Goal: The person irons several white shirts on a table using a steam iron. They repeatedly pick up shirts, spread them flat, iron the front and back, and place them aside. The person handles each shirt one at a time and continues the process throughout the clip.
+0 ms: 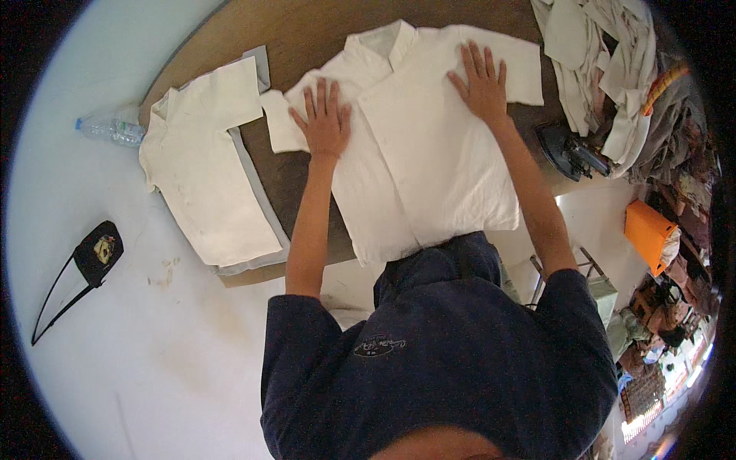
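A white short-sleeved shirt with a stand-up collar lies front side up on a brown-covered table, its hem against my body. My left hand rests flat, fingers spread, near the shirt's shoulder and sleeve at picture left. Flat on the opposite shoulder is my right hand, its fingers also spread. Neither hand grips the cloth. To the left, another pale short-sleeved shirt lies over grey cloth. An electric iron stands to the right of my right forearm.
White garments are heaped at the table's right end, near a yellow-orange hose or cord. A plastic bottle lies beyond the table's left edge, and a black bag is farther down. An orange container stands at the right.
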Demonstrator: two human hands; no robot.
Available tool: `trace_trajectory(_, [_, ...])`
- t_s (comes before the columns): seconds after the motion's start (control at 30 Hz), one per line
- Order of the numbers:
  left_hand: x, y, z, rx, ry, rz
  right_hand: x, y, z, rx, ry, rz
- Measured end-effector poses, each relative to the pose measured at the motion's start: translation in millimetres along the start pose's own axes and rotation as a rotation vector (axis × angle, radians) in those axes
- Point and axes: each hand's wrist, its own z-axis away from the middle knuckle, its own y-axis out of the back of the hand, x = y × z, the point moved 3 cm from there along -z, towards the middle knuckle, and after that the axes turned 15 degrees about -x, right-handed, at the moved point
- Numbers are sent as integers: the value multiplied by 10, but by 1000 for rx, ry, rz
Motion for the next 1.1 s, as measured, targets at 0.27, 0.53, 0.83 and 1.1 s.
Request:
trace_trajectory(0.27, [-229,179,-1201,31,0,-56,258,-154,-1074,10,-39,-45])
trace_trajectory(0.53, [-89,299,-801,117,-91,53,85,172,-657,21,-16,-101])
trace_trajectory(0.83, [697,-289,1689,-37,149,95,-119,149,2030,-86,-222,-92])
trace_trajectory(1.1, [567,-437,2418,15,227,91,56,114,3020,-180,-356,-82])
